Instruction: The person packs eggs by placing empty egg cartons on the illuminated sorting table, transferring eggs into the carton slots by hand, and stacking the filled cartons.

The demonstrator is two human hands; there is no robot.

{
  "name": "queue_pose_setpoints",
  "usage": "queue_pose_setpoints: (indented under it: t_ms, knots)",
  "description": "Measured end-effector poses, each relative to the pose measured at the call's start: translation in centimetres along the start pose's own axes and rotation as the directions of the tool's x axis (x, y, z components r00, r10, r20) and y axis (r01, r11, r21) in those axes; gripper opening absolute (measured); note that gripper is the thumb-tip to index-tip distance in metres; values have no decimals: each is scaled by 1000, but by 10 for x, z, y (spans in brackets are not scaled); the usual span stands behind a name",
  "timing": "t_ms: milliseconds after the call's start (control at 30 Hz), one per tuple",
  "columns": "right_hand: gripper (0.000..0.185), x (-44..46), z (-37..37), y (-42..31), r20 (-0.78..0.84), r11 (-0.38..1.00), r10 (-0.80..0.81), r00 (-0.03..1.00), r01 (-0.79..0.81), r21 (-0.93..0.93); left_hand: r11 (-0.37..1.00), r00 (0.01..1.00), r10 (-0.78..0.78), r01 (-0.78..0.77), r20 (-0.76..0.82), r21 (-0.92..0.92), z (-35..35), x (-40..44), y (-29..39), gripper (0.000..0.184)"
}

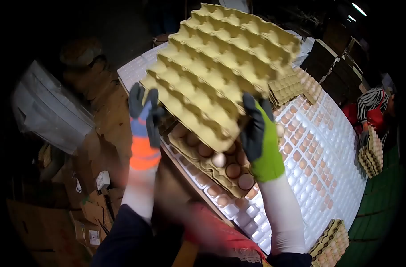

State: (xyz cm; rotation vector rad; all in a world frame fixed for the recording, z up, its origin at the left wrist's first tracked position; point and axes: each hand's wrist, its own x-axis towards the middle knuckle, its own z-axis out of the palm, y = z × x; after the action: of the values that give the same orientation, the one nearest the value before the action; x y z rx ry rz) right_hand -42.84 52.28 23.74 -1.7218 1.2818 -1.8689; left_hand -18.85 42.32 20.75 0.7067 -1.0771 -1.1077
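Observation:
A yellow moulded egg tray (212, 66) is raised and tilted, with no eggs in its visible cups. My right hand (258, 138), in a green and black glove, grips its lower right edge; some fingers are hidden. Beside the tray's left edge is my left hand (145, 120), in an orange, blue and dark glove, its fingers apart; any contact with the tray is unclear. Below the raised tray, a carton tray (216, 171) holds brown eggs and one paler egg (219, 159).
White plastic trays (310, 178), partly filled with eggs, cover the table. Stacked egg trays stand at the lower right (331, 244), far side (285, 86) and right edge (371, 153). A person in striped sleeves (372, 104) is at the right. Cardboard (38, 222) lies at the left.

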Motion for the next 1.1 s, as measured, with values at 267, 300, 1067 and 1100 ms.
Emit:
queue_pose_setpoints:
  t_ms: [267, 300, 1067, 1100]
  knots:
    - [64, 74, 104, 79, 11, 880, 402, 916, -383, -280, 985, 926, 11, 55, -378, 163, -200, 205, -158, 56]
    - [58, 68, 80, 57, 25, 925, 369, 929, -365, -102, 950, 926, 10, 109, -378, 292, -233, 211, -195, 55]
    - [55, -138, -60, -42, -210, 852, 492, 845, -517, -87, 551, 40, -160, -825, 986, 123, 57, -31, -26, 34]
    - [50, -126, -56, -42, -57, 863, 349, 935, -344, -370, 606, 137, -82, -780, 987, 159, 53, -28, -23, 36]
